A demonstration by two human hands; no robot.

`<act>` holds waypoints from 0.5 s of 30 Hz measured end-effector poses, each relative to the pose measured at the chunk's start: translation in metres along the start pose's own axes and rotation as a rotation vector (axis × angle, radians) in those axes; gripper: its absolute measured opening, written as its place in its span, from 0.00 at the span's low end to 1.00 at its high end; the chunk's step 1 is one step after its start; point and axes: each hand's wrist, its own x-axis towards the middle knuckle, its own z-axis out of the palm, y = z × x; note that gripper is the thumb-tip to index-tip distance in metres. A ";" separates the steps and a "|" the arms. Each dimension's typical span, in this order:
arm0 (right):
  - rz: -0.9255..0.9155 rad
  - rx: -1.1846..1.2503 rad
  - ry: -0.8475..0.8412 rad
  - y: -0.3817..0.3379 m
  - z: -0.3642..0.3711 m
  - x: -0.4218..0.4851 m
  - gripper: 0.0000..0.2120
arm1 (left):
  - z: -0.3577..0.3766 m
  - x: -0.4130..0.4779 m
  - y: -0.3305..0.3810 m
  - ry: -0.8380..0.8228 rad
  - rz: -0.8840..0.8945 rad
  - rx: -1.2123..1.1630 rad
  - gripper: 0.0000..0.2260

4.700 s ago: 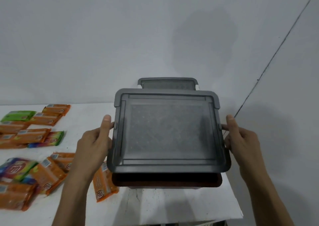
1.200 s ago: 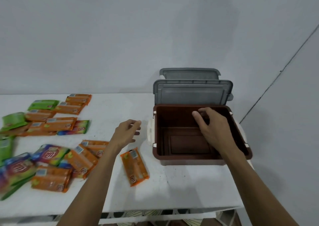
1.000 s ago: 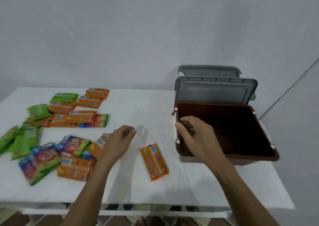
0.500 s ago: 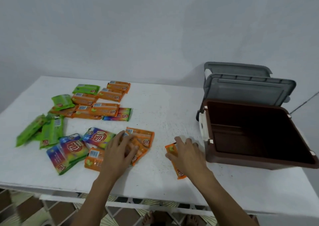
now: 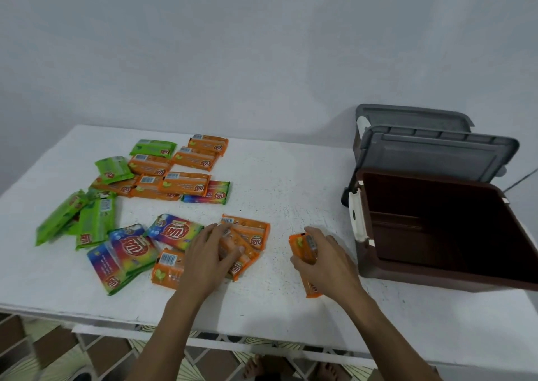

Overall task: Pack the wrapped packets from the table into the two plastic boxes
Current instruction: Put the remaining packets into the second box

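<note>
Several wrapped packets lie on the white table [image 5: 291, 177]: orange ones [image 5: 186, 185], green ones [image 5: 96, 223] and rainbow-coloured ones [image 5: 131, 246]. My left hand [image 5: 209, 255] is down on a small heap of orange packets [image 5: 250, 235], its fingers and thumb closing round one of them. My right hand [image 5: 323, 258] curls over a single orange packet [image 5: 301, 246] just left of the open brown box [image 5: 422, 276], which has nothing in it. Behind that box stands a second box [image 5: 407, 117] with its grey lid on.
The open box's grey lid [image 5: 436, 156] leans upright between the two boxes. A white latch [image 5: 358, 220] hangs on the brown box's left side. The table's front edge is near my forearms, with a patterned floor and bare feet below. A plain wall runs behind.
The lid came off the brown box and was stood behind it. My view swung left. Both hands dropped to the table, the left onto the orange heap, the right onto the lone orange packet.
</note>
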 end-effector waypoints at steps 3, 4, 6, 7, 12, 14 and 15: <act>0.024 0.228 0.012 -0.005 -0.007 0.000 0.32 | -0.002 0.004 0.002 -0.016 -0.031 -0.011 0.28; 0.028 0.290 0.015 -0.007 -0.009 0.000 0.32 | -0.003 0.005 0.002 -0.019 -0.030 -0.018 0.28; 0.034 0.405 0.023 -0.010 -0.012 0.000 0.29 | -0.007 0.006 0.000 -0.014 -0.021 -0.061 0.26; 0.033 0.450 0.032 -0.011 -0.012 0.000 0.28 | -0.009 0.007 -0.003 -0.002 -0.019 -0.087 0.24; 0.038 0.666 0.065 -0.015 -0.014 0.002 0.17 | -0.023 0.014 -0.014 0.109 -0.030 -0.047 0.17; 0.022 0.731 0.041 -0.017 -0.016 0.002 0.15 | -0.033 0.019 -0.020 0.198 -0.048 -0.006 0.16; 0.021 0.760 0.032 -0.019 -0.017 0.003 0.15 | -0.039 0.022 -0.026 0.229 -0.074 0.010 0.16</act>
